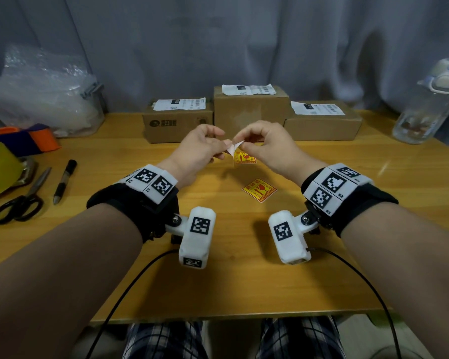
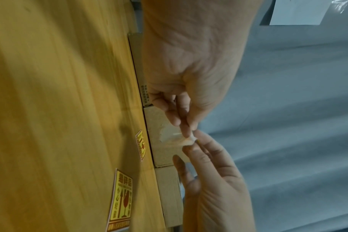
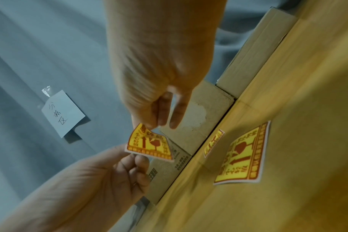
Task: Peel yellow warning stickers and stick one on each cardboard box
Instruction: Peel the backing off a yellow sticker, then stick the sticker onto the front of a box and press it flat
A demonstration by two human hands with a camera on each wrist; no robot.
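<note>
Between my two hands, above the table's middle, I hold a yellow warning sticker (image 3: 149, 142) with its white back (image 1: 234, 147) toward me. My left hand (image 1: 224, 149) pinches its lower edge, and my right hand (image 1: 243, 145) pinches a curled upper corner. Two more yellow stickers (image 1: 245, 158) (image 1: 259, 189) lie flat on the wooden table (image 1: 218, 281). At the back stand three cardboard boxes, left (image 1: 178, 125), middle (image 1: 249, 110) and right (image 1: 322, 126), each with a white shipping label on top. No yellow sticker shows on them.
Scissors (image 1: 18, 203), a black marker (image 1: 64, 181) and a yellow tape dispenser (image 1: 0, 169) lie at the left. A clear container with bubble wrap (image 1: 44, 94) stands back left, a water bottle (image 1: 425, 104) back right. A grey curtain hangs behind the boxes.
</note>
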